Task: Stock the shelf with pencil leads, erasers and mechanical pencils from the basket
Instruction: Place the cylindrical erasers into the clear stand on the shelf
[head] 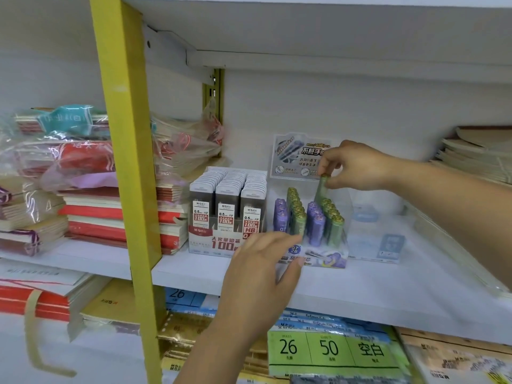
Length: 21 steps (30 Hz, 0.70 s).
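Note:
A clear display box (pixel 325 256) of green and purple pencil-lead tubes stands on the white shelf (pixel 360 286). My right hand (pixel 357 166) pinches the top of one green tube (pixel 321 188), which is tilted at the back of the box. My left hand (pixel 263 270) touches the box's front left corner with straight fingers. To the left stands a box of grey 0.5 HB lead cases (pixel 227 209). The basket is out of view.
A flat clear packet (pixel 382 245) lies on the shelf right of the display box. Stacks of notebooks (pixel 91 206) fill the left side behind a yellow upright (pixel 130 162). More notebooks (pixel 482 153) sit at the far right. Paper packs lie on the shelf below.

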Each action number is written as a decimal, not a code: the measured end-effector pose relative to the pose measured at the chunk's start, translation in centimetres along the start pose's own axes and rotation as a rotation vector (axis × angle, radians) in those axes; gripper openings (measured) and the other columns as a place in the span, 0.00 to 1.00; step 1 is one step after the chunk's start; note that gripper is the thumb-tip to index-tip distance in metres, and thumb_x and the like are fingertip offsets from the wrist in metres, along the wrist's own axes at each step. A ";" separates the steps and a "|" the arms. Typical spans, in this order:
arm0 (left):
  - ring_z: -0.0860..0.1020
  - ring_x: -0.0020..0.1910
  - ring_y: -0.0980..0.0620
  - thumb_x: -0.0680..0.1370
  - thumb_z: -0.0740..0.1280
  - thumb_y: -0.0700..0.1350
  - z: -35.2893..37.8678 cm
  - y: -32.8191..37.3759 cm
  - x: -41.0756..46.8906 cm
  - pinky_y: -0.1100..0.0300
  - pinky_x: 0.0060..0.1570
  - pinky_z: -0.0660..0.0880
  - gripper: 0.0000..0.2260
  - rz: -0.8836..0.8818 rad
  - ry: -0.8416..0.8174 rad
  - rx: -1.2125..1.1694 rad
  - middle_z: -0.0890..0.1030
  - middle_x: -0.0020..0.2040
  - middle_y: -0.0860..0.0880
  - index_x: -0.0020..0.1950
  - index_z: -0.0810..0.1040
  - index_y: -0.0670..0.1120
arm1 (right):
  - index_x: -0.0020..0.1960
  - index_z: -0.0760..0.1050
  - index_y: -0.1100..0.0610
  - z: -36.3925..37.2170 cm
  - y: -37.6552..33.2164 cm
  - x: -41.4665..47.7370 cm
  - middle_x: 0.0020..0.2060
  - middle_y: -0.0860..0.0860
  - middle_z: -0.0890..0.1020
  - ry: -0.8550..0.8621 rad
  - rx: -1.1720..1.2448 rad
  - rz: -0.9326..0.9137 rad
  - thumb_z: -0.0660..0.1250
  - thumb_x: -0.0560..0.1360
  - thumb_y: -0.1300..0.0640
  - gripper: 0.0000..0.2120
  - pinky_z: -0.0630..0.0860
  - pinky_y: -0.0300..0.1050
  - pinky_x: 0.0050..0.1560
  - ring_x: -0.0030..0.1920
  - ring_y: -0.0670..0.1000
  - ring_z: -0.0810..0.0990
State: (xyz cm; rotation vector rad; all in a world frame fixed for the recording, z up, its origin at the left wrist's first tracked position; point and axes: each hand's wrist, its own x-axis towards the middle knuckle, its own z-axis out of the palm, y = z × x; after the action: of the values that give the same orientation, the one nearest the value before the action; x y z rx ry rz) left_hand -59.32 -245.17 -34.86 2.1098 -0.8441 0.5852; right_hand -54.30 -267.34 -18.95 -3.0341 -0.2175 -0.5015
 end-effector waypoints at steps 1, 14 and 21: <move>0.66 0.64 0.65 0.81 0.62 0.55 0.0 0.0 0.0 0.62 0.69 0.63 0.17 0.001 0.002 0.002 0.74 0.64 0.64 0.70 0.72 0.61 | 0.48 0.78 0.48 0.2 0.2 0.0 0.42 0.43 0.77 -0.013 -0.006 0.003 0.74 0.70 0.58 0.09 0.73 0.45 0.52 0.52 0.52 0.77; 0.66 0.63 0.68 0.80 0.64 0.53 0.0 -0.1 0.0 0.66 0.64 0.62 0.15 0.005 0.015 -0.008 0.74 0.61 0.67 0.67 0.76 0.60 | 0.46 0.78 0.41 0.2 1.4 0.7 0.46 0.45 0.72 -0.040 -0.119 -0.043 0.76 0.68 0.53 0.11 0.67 0.43 0.50 0.55 0.53 0.72; 0.66 0.62 0.67 0.80 0.64 0.54 0.2 -0.2 0.0 0.65 0.64 0.63 0.15 0.019 0.025 -0.008 0.75 0.61 0.66 0.67 0.76 0.61 | 0.50 0.81 0.45 1.2 1.0 0.9 0.46 0.42 0.78 -0.066 -0.139 -0.077 0.74 0.71 0.52 0.09 0.64 0.41 0.50 0.55 0.49 0.73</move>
State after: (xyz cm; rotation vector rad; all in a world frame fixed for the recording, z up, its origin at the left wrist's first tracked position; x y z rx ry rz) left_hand -59.17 -245.22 -35.02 2.0845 -0.8522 0.6164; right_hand -52.92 -268.15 -19.83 -3.1908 -0.3176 -0.4395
